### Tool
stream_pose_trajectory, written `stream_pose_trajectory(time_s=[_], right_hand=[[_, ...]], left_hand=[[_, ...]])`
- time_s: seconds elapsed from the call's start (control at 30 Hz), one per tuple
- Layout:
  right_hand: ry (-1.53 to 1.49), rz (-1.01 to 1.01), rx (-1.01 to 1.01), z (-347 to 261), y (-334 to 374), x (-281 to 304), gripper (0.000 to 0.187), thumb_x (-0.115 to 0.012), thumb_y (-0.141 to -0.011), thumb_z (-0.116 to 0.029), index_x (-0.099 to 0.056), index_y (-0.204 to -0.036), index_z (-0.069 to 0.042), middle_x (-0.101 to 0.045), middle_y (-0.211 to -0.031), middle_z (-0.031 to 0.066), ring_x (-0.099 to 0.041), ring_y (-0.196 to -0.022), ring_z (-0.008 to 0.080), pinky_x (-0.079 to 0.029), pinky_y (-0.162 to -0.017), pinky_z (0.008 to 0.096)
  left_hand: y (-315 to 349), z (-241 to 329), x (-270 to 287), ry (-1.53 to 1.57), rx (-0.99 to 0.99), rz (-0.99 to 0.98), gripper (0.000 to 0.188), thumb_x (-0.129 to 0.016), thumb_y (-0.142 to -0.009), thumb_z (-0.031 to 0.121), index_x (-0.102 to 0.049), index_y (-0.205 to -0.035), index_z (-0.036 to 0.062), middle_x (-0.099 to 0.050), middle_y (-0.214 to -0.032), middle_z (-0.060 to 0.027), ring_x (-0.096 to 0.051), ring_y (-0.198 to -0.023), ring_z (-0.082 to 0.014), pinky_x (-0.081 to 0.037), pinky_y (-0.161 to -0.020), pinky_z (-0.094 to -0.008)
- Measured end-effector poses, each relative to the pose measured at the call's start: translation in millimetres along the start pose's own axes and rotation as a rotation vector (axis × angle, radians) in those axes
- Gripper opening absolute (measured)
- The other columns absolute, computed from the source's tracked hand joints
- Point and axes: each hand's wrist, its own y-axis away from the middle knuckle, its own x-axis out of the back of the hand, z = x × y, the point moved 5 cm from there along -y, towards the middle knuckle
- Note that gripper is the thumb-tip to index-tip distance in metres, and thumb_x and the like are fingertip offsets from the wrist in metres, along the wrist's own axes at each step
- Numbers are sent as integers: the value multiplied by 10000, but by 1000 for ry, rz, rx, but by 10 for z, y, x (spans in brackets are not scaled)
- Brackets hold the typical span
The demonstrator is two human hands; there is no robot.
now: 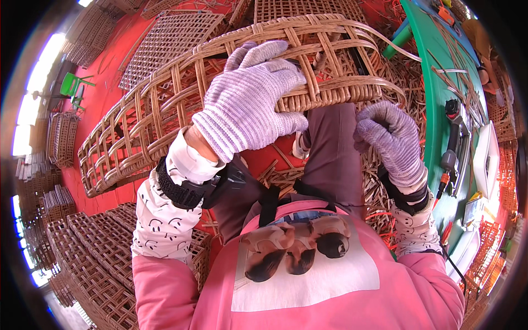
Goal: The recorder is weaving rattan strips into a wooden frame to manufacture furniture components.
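Brown wicker, woven into a long curved frame (330, 97), stretches above the person's knees. The gloved left hand (247, 102) has hold of it, fingers partly spread over the weave, thumb by the near rim. The right hand (389, 137), fingers curled toward the thumb, is just beside the frame's right end; whether it pinches a strand, I cannot tell. Simple smiles pattern the white sleeves (165, 217); markings on the black tool (451, 146) are too small to read. Red floor (99, 102) spreads left, a green table (437, 110) right. The left hand hides some weave.
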Motion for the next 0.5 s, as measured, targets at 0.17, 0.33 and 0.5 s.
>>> stream_pose_trajectory(time_s=[0.17,0.33,0.5], right_hand=[[10,9,2,26,32,62,101,-591,-819,-69,-574,-881,8,-586,-712,29,-540,-591,72,-447,-554,217],[0,8,-39,76,43,82,84,-577,-824,-58,-566,-879,4,-582,-666,37,-542,-565,79,-448,-539,219],[-21,3,-29,73,44,75,87,-577,-825,-56,-563,-883,6,-581,-667,37,-542,-568,77,-448,-538,218]], left_hand=[[-15,-74,20,95,-17,66,483,-753,-630,334,-630,-998,46,-594,-1070,-125,-434,-1181,-323,-372,-959,-417],[-30,-113,32,162,-53,122,302,-709,-717,234,-642,-928,28,-618,-989,-141,-503,-1109,-328,-411,-917,-399],[-45,-128,32,234,32,161,201,-686,-732,153,-637,-877,25,-618,-946,-141,-553,-1043,-314,-443,-860,-387]])
